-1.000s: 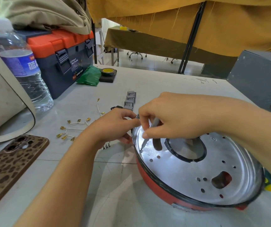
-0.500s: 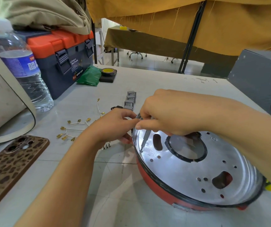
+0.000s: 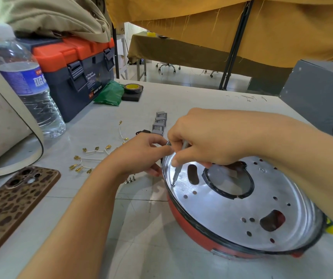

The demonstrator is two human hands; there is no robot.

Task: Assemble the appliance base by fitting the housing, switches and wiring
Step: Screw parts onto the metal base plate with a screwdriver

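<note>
- The appliance base (image 3: 242, 214), a red round housing with a silver metal plate set inside its black rim, sits on the white table (image 3: 145, 228) toward the right, just in front of the person.
- It is round, so it has no real long axis; its open face points upward and tilts a little toward the camera. The plate's oblong slot (image 3: 192, 174) runs roughly near-to-far.
- The screwdriver (image 3: 178, 168) is the long thing here: its shaft slants from the right hand down and leftward, with the tip at a small hole near the plate's left edge.
- The right hand (image 3: 207, 141) grasps the screwdriver, fingers curled round its upper shaft.
- The left hand (image 3: 141, 156) pinches the base's rim at its far-left edge, thumb and fingers closed on it to steady it.
- Likely risk: the tip sits at an angle, so pressing down could make it skid out of the hole and scratch the plate or jab the left fingers, which are right beside it.
- If the left hand's hold slackens, the base could rock or spin under the turning force, since it rests on a curved underside.
- I cannot tell whether a screw is actually seated under the tip; if it is cocked, it may cross-thread.
- The wires with brass terminals (image 3: 93, 158) and the grey switches (image 3: 160, 123) lie loose on the table near the left forearm, which could sweep them away.
</note>
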